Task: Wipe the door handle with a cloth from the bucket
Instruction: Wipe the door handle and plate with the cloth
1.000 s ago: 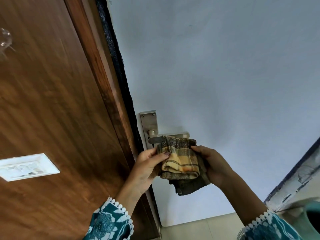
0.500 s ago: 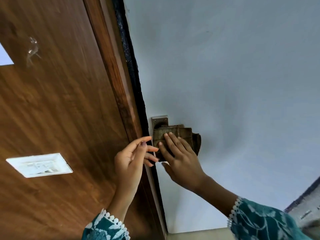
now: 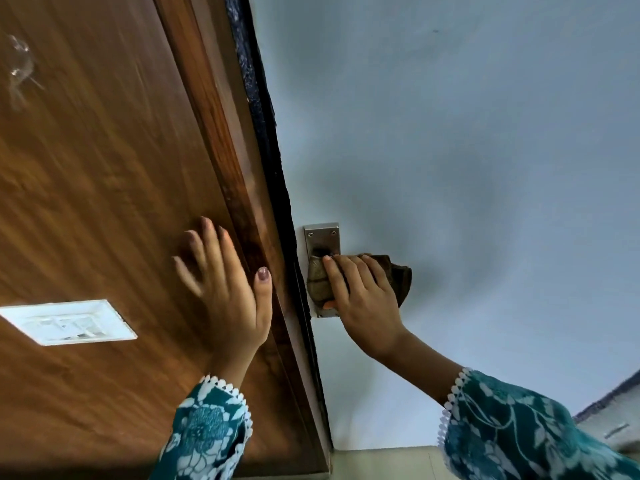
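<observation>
Brown and checked, the cloth [image 3: 398, 277] is bunched over the lever of the door handle [image 3: 322, 237], and only the top of its steel plate shows above your fingers. You are in the wiping step itself: your right hand [image 3: 362, 299] is clenched around the cloth, fingers laid across the front and thumb tucked under, so the lever sits hidden inside the wad against the pale blue door [image 3: 467, 168]. The bucket is not in view.

By the look of it, the next move calls for sliding that grip along the lever toward its free end and back, keeping the squeeze firm enough that the cloth does not slip off, then passing over the bare plate above and below.

Your right wrist is bent upward, forearm rising from the lower right in its patterned sleeve [image 3: 512, 427]. Your left hand [image 3: 228, 289] holds nothing: it is spread open, palm toward the wooden panel [image 3: 104, 185] beside the door edge, fingertips blurred, so I cannot tell whether it presses there or only hovers.
</observation>
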{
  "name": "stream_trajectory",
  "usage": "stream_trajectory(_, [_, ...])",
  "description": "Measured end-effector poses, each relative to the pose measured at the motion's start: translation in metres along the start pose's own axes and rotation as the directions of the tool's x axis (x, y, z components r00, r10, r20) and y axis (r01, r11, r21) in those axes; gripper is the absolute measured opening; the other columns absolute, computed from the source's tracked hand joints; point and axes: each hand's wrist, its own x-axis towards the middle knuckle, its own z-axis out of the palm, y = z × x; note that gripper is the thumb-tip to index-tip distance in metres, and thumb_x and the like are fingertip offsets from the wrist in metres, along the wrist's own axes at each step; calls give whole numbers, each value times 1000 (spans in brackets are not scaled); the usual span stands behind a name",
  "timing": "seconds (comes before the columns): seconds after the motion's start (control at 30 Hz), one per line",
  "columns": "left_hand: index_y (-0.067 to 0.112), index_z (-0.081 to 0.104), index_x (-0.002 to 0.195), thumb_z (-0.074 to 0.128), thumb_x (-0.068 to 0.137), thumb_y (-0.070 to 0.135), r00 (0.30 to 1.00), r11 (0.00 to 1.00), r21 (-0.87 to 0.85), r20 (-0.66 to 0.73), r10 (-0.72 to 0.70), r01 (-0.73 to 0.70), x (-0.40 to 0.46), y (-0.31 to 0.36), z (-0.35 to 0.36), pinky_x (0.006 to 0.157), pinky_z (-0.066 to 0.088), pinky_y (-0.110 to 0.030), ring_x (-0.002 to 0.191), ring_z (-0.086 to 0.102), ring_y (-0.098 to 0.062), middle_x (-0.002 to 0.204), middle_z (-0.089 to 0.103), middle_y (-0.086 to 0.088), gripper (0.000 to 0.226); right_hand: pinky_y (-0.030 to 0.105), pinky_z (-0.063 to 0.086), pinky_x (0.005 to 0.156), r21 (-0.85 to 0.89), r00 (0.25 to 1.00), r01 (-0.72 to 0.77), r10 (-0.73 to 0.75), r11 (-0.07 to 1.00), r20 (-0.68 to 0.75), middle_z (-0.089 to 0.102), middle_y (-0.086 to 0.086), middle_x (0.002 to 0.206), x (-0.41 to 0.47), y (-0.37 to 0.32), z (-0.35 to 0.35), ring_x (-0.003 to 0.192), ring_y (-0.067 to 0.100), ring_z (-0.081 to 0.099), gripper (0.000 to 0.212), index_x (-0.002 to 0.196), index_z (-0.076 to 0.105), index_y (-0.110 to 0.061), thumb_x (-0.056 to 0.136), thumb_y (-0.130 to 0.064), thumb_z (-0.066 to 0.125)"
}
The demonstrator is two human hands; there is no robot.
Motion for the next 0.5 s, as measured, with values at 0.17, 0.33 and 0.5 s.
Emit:
stream_trajectory(0.17, [1,12,148,25,99,36,991,976,182,-32,126,-118,6,-15,17,112,-5,-60,148,-4,-20,150,16,-22,62,40,37,99,54,999,54,-54,997,3,65,10,110,-5,32,-1,102,28,61,51,124,58,-4,90,-41,51])
stream_trajectory(0.33, [5,2,150,18,98,36,968,939,269,-72,240,-213,5,-21,27,112,-3,-62,148,-2,-24,161,-7,-8,62,38,39,95,203,998,21,-33,979,56,66,8,109,-11,59,-10,98,28,61,59,122,60,-5,92,-50,36])
stream_trajectory(0.5, [6,2,150,17,98,36,958,935,269,-108,266,-229,4,-23,30,113,-2,-60,148,0,-23,161,-9,-3,62,42,42,93,160,989,89,-69,983,-129,66,14,114,-5,31,-9,102,31,61,46,121,62,-2,89,-35,58])
